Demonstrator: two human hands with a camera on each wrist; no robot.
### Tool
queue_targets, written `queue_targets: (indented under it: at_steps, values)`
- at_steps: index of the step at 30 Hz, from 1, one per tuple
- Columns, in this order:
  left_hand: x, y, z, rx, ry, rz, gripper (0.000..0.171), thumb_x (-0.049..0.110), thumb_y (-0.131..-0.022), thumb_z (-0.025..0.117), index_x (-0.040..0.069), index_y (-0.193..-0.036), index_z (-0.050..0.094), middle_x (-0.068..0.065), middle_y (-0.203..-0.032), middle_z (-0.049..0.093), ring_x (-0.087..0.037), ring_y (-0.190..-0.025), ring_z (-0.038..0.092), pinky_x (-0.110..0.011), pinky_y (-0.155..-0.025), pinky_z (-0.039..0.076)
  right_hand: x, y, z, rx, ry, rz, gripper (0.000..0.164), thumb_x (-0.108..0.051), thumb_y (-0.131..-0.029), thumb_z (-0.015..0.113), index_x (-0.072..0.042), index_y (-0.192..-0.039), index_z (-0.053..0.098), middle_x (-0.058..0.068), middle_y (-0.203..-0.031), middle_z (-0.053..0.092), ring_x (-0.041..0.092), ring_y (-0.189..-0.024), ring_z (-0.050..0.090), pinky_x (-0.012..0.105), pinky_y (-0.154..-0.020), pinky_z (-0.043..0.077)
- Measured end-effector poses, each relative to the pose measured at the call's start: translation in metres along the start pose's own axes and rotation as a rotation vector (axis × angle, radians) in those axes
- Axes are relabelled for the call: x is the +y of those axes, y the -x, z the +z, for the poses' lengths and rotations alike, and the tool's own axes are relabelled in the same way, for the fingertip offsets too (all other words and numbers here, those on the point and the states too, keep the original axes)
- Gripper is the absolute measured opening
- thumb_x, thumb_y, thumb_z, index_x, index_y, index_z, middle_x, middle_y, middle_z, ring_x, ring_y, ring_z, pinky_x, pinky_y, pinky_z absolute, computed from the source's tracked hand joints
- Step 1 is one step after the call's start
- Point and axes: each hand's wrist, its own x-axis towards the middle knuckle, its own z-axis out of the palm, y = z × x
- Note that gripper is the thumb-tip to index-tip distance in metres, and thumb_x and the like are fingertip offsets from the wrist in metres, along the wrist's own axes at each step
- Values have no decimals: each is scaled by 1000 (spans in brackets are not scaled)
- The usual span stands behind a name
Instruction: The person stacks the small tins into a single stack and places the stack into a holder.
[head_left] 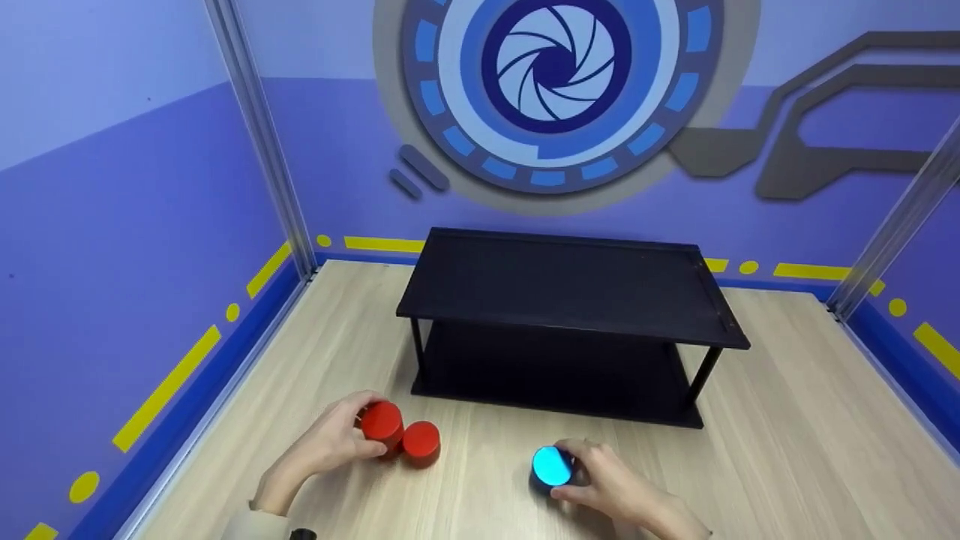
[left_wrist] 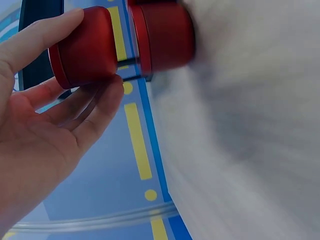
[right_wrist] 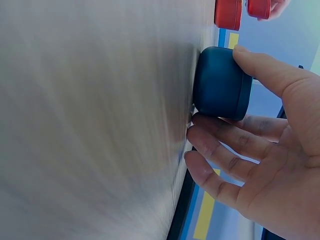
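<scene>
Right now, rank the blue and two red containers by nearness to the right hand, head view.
1. Blue container, in the right hand.
2. Loose red container, leftward on the table.
3. Held red container, farthest left, in the left hand.

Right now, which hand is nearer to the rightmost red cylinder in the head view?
Left. The left hand is just left of the rightmost red cylinder, holding another red cylinder; the right hand is farther off to its right, holding the blue cylinder.
</scene>
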Motion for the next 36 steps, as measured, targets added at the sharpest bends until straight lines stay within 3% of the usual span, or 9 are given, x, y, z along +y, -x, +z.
queue_targets:
  at_steps: [11,24,30,36]
  values:
    - [18,-12,19,-12,-17,64,59,15,-71,82,5,-124,57,-10,-115,63,-21,-99,59,-36,-83,50,0,0,-1,-11,-24,18,53,-38,-81,75,-3,-119,62,5,-109,69,15,-95,64,28,-81,54]
    - [38,-20,42,-31,-72,142,58,22,-70,83,10,-122,58,-1,-110,63,-16,-95,59,-29,-79,49,0,-1,0,-10,-5,20,53,-37,-80,76,-2,-118,62,5,-110,69,17,-96,64,29,-80,54]
    - [45,-24,51,-48,-100,157,57,26,-73,81,12,-123,58,0,-112,63,-19,-99,58,-32,-81,48,1,0,1,-2,-1,9,53,-37,-80,76,-3,-118,62,5,-110,69,17,-96,64,29,-81,54]
    - [50,-29,61,-81,-63,167,56,27,-74,79,15,-125,58,2,-112,62,-14,-97,57,-29,-82,47,2,0,2,18,-11,-22,51,-33,-80,77,-1,-116,63,6,-109,70,14,-94,65,27,-79,54]
